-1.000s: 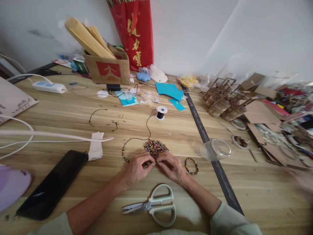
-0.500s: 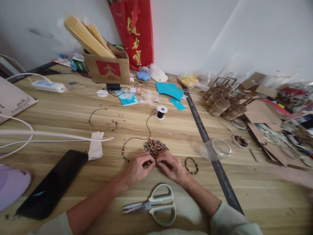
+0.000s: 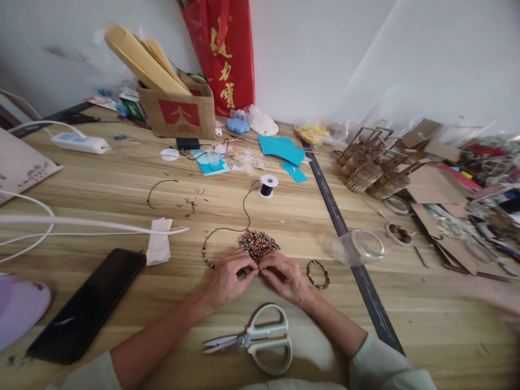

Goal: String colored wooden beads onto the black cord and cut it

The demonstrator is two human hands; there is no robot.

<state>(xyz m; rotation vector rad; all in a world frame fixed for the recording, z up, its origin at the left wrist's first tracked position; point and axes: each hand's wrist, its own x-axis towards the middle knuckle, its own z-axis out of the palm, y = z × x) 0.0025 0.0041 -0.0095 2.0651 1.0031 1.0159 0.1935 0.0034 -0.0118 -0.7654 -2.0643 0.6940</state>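
My left hand (image 3: 227, 280) and my right hand (image 3: 284, 276) meet fingertip to fingertip just below a pile of multicoloured beads (image 3: 257, 243) on the wooden table (image 3: 122, 184). Both are pinched shut on a black cord strung with beads (image 3: 206, 255), which curves out to the left and runs up to a small white spool of black thread (image 3: 267, 186). A finished bead bracelet (image 3: 318, 274) lies just right of my right hand. White-handled scissors (image 3: 255, 340) lie closed between my forearms.
A black phone (image 3: 85, 306) lies at the near left beside a folded tissue (image 3: 159, 248) and white cables (image 3: 81, 227). A clear jar (image 3: 359, 247) lies on its side to the right. A cardboard box (image 3: 181, 111), red bag (image 3: 225, 51), blue paper (image 3: 282, 149) and cardboard scraps (image 3: 430, 187) sit further back.
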